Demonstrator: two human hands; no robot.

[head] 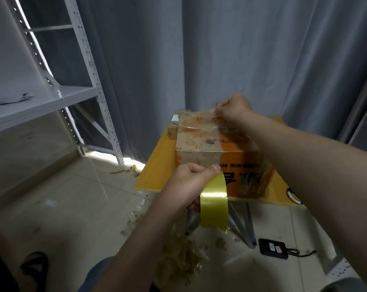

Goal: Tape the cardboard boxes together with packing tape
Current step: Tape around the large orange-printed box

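The box stood on the yellow bench, with a smaller box at its far left corner; whether the two touched could not be told. The left hand gripped the tape roll in front of the box's near face, fingers curled round the roll and thumb on its rim. The right hand pinched the end of the clear strip at the far top edge of the box, fingers closed on the tape. The step in hand appeared to be laying a strip across the top. To do it well, the strip needed to be taut between both hands, lowered in line with the seam, and pressed down from the far end toward the roll so that no wrinkles or bubbles formed. The roll was best held low and square to the box, lest the tape twist and stick to itself.
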